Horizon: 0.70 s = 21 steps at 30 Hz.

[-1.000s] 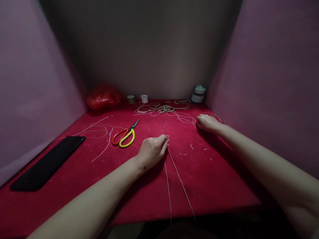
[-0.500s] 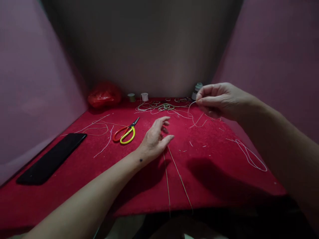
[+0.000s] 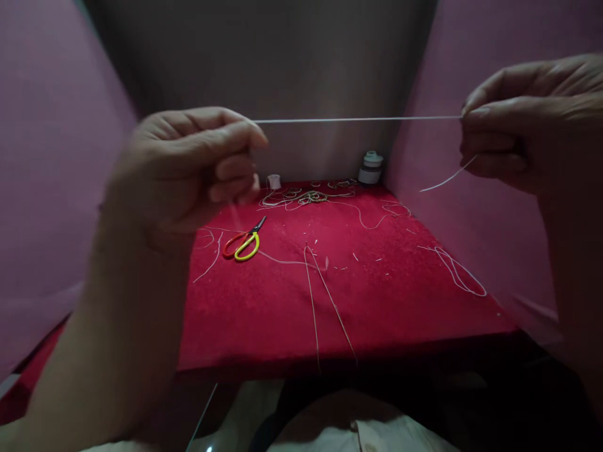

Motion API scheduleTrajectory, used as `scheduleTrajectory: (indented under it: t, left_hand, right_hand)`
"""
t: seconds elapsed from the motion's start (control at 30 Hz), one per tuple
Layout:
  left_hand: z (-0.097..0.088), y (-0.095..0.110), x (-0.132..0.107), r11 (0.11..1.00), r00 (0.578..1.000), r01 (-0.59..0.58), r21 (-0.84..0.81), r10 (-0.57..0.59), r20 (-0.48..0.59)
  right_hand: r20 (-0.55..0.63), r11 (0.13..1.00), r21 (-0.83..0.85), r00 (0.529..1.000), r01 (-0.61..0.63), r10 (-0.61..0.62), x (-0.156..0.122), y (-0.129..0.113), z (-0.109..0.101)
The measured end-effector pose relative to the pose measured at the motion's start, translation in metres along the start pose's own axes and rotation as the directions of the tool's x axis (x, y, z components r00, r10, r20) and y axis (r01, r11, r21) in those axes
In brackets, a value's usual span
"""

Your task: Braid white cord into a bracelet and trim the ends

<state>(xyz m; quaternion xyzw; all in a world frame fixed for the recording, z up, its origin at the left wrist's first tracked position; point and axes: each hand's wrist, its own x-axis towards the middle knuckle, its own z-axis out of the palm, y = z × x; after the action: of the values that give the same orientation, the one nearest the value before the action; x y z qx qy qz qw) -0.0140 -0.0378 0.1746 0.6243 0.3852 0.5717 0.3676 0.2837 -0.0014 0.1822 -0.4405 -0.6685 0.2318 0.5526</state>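
Note:
A white cord [image 3: 348, 119] runs taut and nearly level between my two raised hands, well above the table. My left hand [image 3: 202, 163] pinches one end section between thumb and forefinger, its other fingers curled. At the far right my right hand [image 3: 518, 119] pinches the other section, and a short tail of cord hangs below its fingers. On the red cloth [image 3: 264, 314] beneath, a thin tan cord [image 3: 335, 304] is looped at a small pin [image 3: 306, 245], its two strands running over the front edge. Scissors [image 3: 245, 243] with red and yellow handles lie left of it.
A tangle of cords [image 3: 311, 198] lies at the back, with a white spool [image 3: 273, 182] and a dark bottle with a pale cap [image 3: 370, 168]. A looped white cord [image 3: 459, 276] rests at the right. Several cord scraps [image 3: 355, 257] dot the cloth. Pink walls [image 3: 509, 263] flank the table.
Both hands have risen and spread apart, stretching the white cord between them. My left hand has left the pinned cord and closed on the white one. The view has shifted slightly.

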Motion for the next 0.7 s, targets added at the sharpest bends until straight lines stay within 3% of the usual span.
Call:
scheduleTrajectory:
  t: [0.1,0.17,0.27,0.3,0.37,0.43,0.53,0.6,0.7]
  left_hand:
    - [-0.024,0.015,-0.006,0.991,0.98,0.12,0.056,-0.11,-0.164]
    - [-0.039,0.006,-0.006,0.978,0.959,0.209,0.009,-0.203,-0.196]
    - [-0.054,-0.036,-0.001,0.925,0.929,0.353,-0.137,-0.364,-0.063]
    - [-0.057,-0.055,0.001,0.879,0.885,0.445,-0.17,-0.461,-0.07]
    - [-0.059,-0.095,0.005,0.834,0.833,0.527,-0.163,-0.545,-0.093]
    - [-0.058,-0.129,0.007,0.805,0.794,0.574,-0.145,-0.592,-0.139]
    - [-0.054,-0.162,0.005,0.783,0.756,0.616,-0.083,-0.617,-0.218]
    - [-0.052,-0.169,0.0,0.782,0.75,0.623,-0.019,-0.604,-0.27]
    - [-0.051,-0.165,-0.012,0.769,0.753,0.634,0.083,-0.59,-0.291]
  right_hand:
    - [-0.038,0.985,-0.078,0.988,-0.152,0.15,0.012,0.039,-0.01]
    - [-0.015,0.979,-0.048,0.981,-0.196,0.196,0.019,0.068,-0.01]
    - [0.214,0.947,-0.001,0.925,-0.323,0.315,0.021,0.108,0.0]
    - [0.281,0.93,-0.036,0.889,-0.367,0.362,0.02,0.119,0.006]
    - [0.365,0.891,-0.14,0.814,-0.432,0.452,0.015,0.139,0.019]
    - [0.354,0.868,-0.219,0.792,-0.446,0.497,0.01,0.154,0.032]
    - [0.273,0.832,-0.417,0.822,-0.367,0.5,0.004,0.17,0.049]
    - [0.267,0.817,-0.49,0.839,-0.306,0.474,0.001,0.176,0.055]
    - [0.315,0.823,-0.502,0.83,-0.265,0.46,-0.005,0.174,0.055]
